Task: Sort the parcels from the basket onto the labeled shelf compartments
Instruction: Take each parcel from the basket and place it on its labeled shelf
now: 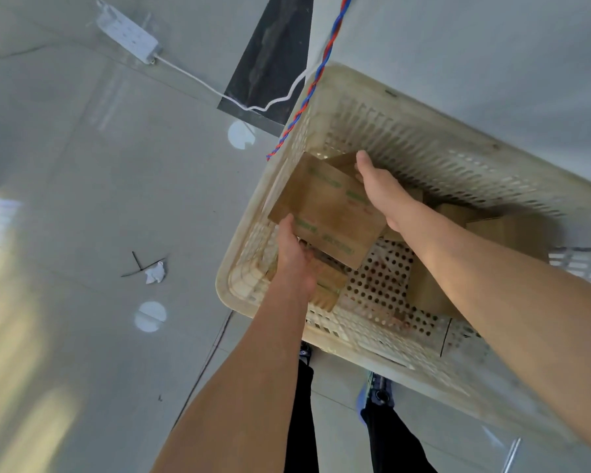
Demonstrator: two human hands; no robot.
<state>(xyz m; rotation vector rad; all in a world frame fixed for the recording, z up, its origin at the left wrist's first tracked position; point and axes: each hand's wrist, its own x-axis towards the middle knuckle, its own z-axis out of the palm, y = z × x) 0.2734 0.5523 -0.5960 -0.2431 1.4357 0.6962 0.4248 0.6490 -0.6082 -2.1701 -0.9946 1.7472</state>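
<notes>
A pale grey tiled floor (99, 199) fills the view, blurred and washed with light far left of the basket (223, 281). The basket is a cream perforated plastic crate standing on the floor, its near-left corner rounded and its long far rim running off to the right.

A brown box (328, 213) with green print is held tilted inside the basket's left end, its left corner close to the left wall and its far corner near the far wall. There is open room above it. The left hand (292, 257) grips the box's near edge, thumb on the top face; its fingers go under the box and cannot be seen. The right hand (379, 189) clasps the far right side, thumb along the top and fingers curled over the edge out of sight.

A smaller parcel (328, 285) lies on the basket's bottom below the left wrist, and more parcels (505, 230) lie at the right end, under the right forearm. The bottom between them is bare.

A red-and-blue wire (316, 73) hangs down just outside the basket's far-left corner. Beyond that corner stand a dark panel (273, 59) and a white cable (202, 85) leading to a power strip (127, 32). Left of the basket lie crumpled paper (156, 273) and a black tie (139, 262). A shoe (377, 394) stands just beside the near wall
</notes>
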